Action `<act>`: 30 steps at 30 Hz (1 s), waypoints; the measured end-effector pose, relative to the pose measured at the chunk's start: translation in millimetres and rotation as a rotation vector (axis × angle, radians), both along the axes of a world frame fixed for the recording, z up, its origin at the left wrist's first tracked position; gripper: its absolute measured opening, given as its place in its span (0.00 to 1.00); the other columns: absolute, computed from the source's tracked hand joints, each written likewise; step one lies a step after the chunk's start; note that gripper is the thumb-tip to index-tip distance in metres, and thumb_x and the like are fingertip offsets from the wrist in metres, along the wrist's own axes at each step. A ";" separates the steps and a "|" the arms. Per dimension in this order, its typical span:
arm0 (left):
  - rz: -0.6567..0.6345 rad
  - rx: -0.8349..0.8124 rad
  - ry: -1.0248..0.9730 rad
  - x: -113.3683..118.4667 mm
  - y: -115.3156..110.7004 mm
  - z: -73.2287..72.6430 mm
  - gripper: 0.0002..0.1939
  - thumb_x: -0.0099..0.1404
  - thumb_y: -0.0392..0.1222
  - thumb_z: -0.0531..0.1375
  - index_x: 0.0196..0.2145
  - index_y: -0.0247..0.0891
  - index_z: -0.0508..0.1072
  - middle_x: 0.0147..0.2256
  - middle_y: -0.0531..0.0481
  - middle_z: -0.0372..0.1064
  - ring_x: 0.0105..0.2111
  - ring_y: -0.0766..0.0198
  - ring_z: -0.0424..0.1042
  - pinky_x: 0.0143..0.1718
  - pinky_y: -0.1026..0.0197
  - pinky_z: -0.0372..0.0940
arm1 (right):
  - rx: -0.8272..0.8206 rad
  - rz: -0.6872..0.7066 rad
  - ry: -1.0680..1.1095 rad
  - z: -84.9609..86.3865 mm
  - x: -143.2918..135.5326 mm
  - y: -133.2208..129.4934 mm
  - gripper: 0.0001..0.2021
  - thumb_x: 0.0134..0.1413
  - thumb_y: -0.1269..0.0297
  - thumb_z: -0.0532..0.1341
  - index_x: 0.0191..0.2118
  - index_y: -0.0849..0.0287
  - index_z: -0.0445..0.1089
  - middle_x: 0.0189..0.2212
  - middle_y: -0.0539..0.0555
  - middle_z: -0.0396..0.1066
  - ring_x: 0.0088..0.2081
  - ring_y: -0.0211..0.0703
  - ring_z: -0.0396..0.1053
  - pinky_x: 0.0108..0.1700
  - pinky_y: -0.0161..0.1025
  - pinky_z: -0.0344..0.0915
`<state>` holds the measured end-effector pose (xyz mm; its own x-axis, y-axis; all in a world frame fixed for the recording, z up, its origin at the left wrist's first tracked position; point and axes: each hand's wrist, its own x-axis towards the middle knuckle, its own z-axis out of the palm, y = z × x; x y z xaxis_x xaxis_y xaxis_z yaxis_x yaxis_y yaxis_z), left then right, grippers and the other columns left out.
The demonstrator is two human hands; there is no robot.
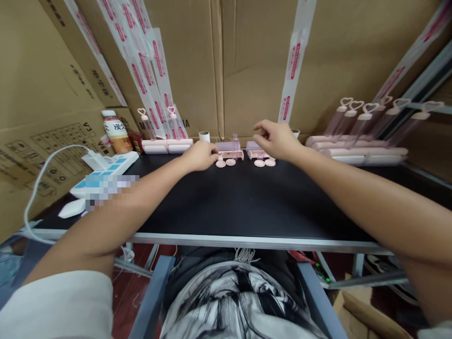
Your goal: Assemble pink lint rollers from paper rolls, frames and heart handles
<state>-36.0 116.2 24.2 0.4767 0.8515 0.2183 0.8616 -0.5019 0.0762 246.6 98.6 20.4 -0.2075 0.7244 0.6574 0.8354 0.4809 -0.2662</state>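
Note:
My left hand reaches to the back of the table, its fingertips pinched at a small pink piece. Just in front of those fingertips lie two pale pink discs. A clear, narrow-necked tube stands upright beside a pink tray-like part, with a lilac cylinder behind it. My right hand hovers with curved fingers apart and nothing visible between them. Below it are a second pink part and two more pink discs; the hand partly hides a lilac piece.
Clear tubes with heart-shaped tops stand by pink cylinders at right; two similar tubes stand at back left. A drink bottle and a corded power strip sit left. Cardboard walls the black table's back.

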 end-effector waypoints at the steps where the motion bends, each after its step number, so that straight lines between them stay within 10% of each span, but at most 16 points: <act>1: 0.013 0.030 0.027 4.0 7.0 3.4 0.19 0.69 0.43 0.59 0.52 0.37 0.82 0.42 0.42 0.82 0.42 0.55 0.79 0.43 0.59 0.67 | -0.055 -0.004 -0.037 3.8 -10.4 6.4 0.18 0.63 0.61 0.61 0.56 0.60 0.76 0.36 0.58 0.81 0.39 0.53 0.77 0.47 0.48 0.70; 8: 0.069 0.039 0.082 25.0 43.8 -4.6 0.16 0.68 0.40 0.57 0.45 0.36 0.83 0.42 0.41 0.81 0.44 0.56 0.78 0.48 0.59 0.68 | -0.254 -0.155 -0.049 9.0 -58.2 52.7 0.22 0.63 0.56 0.64 0.55 0.67 0.78 0.52 0.70 0.79 0.54 0.64 0.76 0.56 0.53 0.71; 14: 0.045 0.010 0.078 32.0 41.6 -16.6 0.13 0.65 0.41 0.61 0.42 0.34 0.83 0.42 0.35 0.80 0.44 0.48 0.78 0.46 0.54 0.69 | -0.257 -0.055 0.041 -1.9 -65.5 60.6 0.10 0.62 0.62 0.64 0.43 0.61 0.81 0.45 0.64 0.81 0.48 0.57 0.77 0.53 0.50 0.70; 22: 0.029 0.044 -0.168 28.2 17.3 -0.5 0.09 0.72 0.40 0.58 0.44 0.34 0.75 0.46 0.37 0.77 0.45 0.53 0.76 0.45 0.57 0.67 | 0.041 0.091 0.336 13.7 -43.5 6.4 0.04 0.64 0.65 0.61 0.36 0.55 0.72 0.30 0.53 0.75 0.34 0.47 0.72 0.41 0.45 0.67; 30: 0.009 -0.513 -0.996 13.7 -36.8 -14.4 0.08 0.77 0.34 0.49 0.50 0.41 0.64 0.27 0.59 0.63 0.16 0.74 0.60 0.18 0.69 0.50 | -0.181 0.360 0.784 -19.6 -21.3 -70.2 0.17 0.64 0.44 0.65 0.36 0.50 0.63 0.22 0.47 0.66 0.19 0.39 0.61 0.20 0.38 0.58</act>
<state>-22.3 79.3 9.9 0.2784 0.9527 0.1214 0.3042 -0.2074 0.9298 225.3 28.4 0.7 0.0194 0.8090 0.5875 0.1856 0.5745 -0.7972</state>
